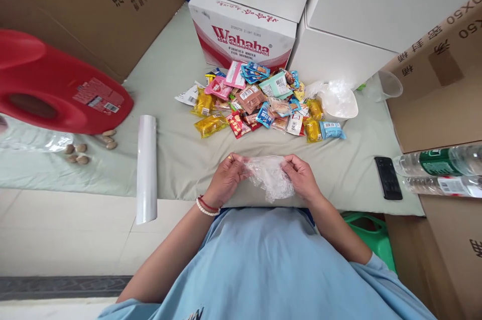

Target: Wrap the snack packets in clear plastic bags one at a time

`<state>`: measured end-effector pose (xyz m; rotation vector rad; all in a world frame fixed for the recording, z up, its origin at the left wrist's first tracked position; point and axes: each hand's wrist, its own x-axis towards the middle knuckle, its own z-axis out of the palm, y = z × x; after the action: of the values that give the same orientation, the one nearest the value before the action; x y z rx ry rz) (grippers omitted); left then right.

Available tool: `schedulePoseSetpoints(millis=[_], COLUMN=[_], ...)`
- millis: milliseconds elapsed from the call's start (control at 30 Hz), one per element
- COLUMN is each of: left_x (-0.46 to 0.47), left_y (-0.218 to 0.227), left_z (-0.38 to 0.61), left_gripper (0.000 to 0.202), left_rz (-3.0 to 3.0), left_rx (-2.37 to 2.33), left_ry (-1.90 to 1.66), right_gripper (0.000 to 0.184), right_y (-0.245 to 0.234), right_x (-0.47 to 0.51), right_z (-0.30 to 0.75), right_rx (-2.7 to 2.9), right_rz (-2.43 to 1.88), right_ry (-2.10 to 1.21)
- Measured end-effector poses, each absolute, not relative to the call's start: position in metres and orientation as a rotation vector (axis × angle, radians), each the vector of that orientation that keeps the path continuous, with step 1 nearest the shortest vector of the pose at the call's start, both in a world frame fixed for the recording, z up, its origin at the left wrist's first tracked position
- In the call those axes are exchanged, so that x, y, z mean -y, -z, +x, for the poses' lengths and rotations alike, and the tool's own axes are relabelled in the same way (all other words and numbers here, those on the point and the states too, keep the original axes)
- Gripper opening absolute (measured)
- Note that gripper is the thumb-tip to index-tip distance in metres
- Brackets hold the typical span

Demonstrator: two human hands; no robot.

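A crumpled clear plastic bag [270, 175] is stretched between my two hands, close in front of my body at the table's near edge. My left hand [230, 175] pinches its left end between thumb and fingers. On the opposite side, my right hand [300, 173] grips the upper right corner the same way. Beyond them lies a heap of small wrapped snacks [250, 99] in many colours. At the heap's right side a white bowl [348, 104] is partly covered by more clear plastic.
Left of my hands stretches a plastic film roll [146, 169], overhanging the table edge. Further left are walnuts [81, 148] and a large red jug [60, 84]. A Wahaha box [244, 34] stands behind the snacks. Rightward lie a phone [387, 178] and plastic bottles [444, 162].
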<state>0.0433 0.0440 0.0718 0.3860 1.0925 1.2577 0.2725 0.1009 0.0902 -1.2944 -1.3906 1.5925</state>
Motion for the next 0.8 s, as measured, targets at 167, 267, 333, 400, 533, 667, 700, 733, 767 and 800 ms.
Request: schedulePoseSetpoints(millis=[167, 267, 333, 400, 533, 667, 700, 733, 767, 800], left_x=[-0.033, -0.029, -0.030, -0.032, -0.032, -0.030, -0.029, -0.029, -0.029, -0.029], left_y=[-0.074, -0.071, -0.067, -0.064, -0.066, -0.071, -0.072, -0.072, -0.071, -0.070], left_z=[0.069, 0.081, 0.083, 0.079, 0.065, 0.063, 0.065, 0.068, 0.072, 0.076], left_gripper=[0.068, 0.057, 0.050, 0.047, 0.044, 0.048, 0.052, 0.058, 0.067, 0.075], left_rz=[0.358, 0.415, 0.431, 0.423, 0.381, 0.323, 0.314, 0.310, 0.314, 0.322], left_rx=[-1.065, -1.164, -1.200, -1.173, -1.002, -0.900, -0.909, -0.934, -0.970, -1.008], left_ry=[-1.097, -1.034, -1.045, -1.080, -1.107, -1.131, -1.139, -1.139, -1.127, -1.107], right_gripper=[0.039, 0.034, 0.032, 0.033, 0.044, 0.053, 0.053, 0.054, 0.054, 0.054], right_y=[-0.084, -0.085, -0.086, -0.087, -0.085, -0.081, -0.080, -0.079, -0.078, -0.077], right_x=[-0.096, -0.092, -0.092, -0.094, -0.107, -0.114, -0.114, -0.113, -0.112, -0.111], right_z=[0.268, 0.270, 0.272, 0.275, 0.284, 0.291, 0.292, 0.291, 0.291, 0.290], right_rx=[1.286, 1.416, 1.503, 1.472, 1.115, 0.909, 0.884, 0.861, 0.844, 0.833], right_rz=[-1.368, -1.380, -1.379, -1.383, -1.404, -1.444, -1.450, -1.448, -1.443, -1.436], right_ry=[-1.490, -1.358, -1.296, -1.317, -1.582, -1.746, -1.751, -1.754, -1.758, -1.762])
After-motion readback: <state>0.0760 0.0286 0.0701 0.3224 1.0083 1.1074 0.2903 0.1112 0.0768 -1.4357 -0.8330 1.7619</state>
